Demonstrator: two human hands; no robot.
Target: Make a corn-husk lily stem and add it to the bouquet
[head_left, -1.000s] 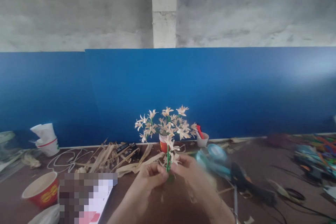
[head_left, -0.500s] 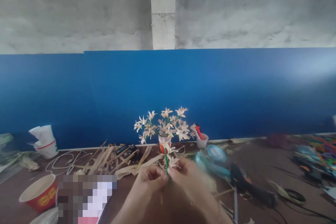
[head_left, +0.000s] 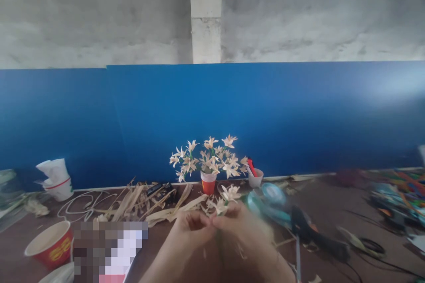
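Observation:
Close together above the table, my left hand (head_left: 193, 232) and my right hand (head_left: 241, 230) are both closed in a pinch. Their fingertips meet on the stem of a cream artificial flower spray (head_left: 229, 193), whose blossoms show just above my fingers. Most of the stem is hidden by the hands, and a blurred dark green length hangs below them. Behind it stands a red and white paper cup (head_left: 209, 184) holding a bunch of similar cream flowers (head_left: 212, 159) on green stems.
Dried husk strips (head_left: 133, 201) lie on the left by a white cable (head_left: 86, 203) and a red paper bowl (head_left: 49, 243). Right of my hands are teal ribbon rolls (head_left: 274, 193), a black glue gun (head_left: 318, 236) and a white cup (head_left: 256, 179) with a red-handled tool. A blue panel (head_left: 212, 101) closes the back.
The flower spray has tipped over to the right and sits lower, so its green stem no longer shows upright. Both hands stay pinched together, the fingertips now touching.

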